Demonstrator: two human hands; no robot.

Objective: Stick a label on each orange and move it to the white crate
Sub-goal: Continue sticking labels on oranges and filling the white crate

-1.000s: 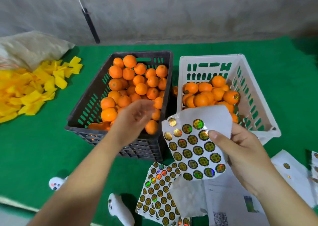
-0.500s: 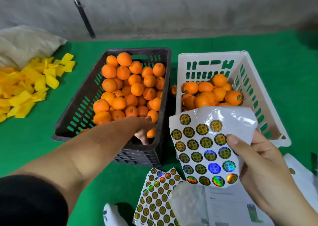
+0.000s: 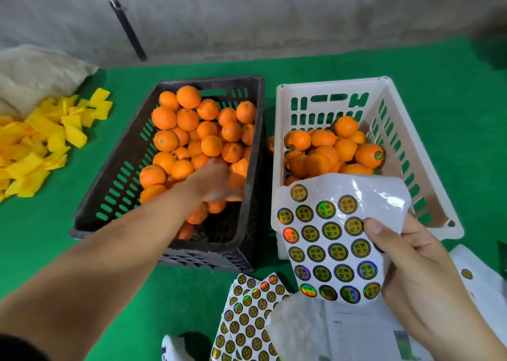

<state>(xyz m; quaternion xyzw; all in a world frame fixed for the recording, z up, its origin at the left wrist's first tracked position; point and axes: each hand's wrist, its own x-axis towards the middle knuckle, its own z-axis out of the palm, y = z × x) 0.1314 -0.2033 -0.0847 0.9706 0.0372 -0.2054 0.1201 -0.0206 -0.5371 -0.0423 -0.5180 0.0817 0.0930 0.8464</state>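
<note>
A black crate (image 3: pixel 115 196) on the left is piled with unlabelled oranges (image 3: pixel 189 119). Beside it on the right, the white crate (image 3: pixel 397 119) holds several oranges (image 3: pixel 367 154), some showing a round sticker. My left hand (image 3: pixel 216 182) is inside the black crate near its front right. It is blurred, and its fingers curl over an orange (image 3: pixel 237 180). In front of the white crate, my right hand (image 3: pixel 411 267) holds up a white label sheet (image 3: pixel 329 240) of round gold stickers, with the thumb pressed on the sheet's right side.
More sticker sheets (image 3: pixel 252 319) and papers (image 3: pixel 365 333) lie on the green mat at the bottom. Yellow pieces (image 3: pixel 41 146) and a beige sack (image 3: pixel 35 77) sit at the left. A dark rod (image 3: pixel 129 31) leans on the grey wall.
My left hand dropped into the black crate, then moved back up from its front corner with fingers around an orange. My right hand and the sheet stayed roughly in place.
</note>
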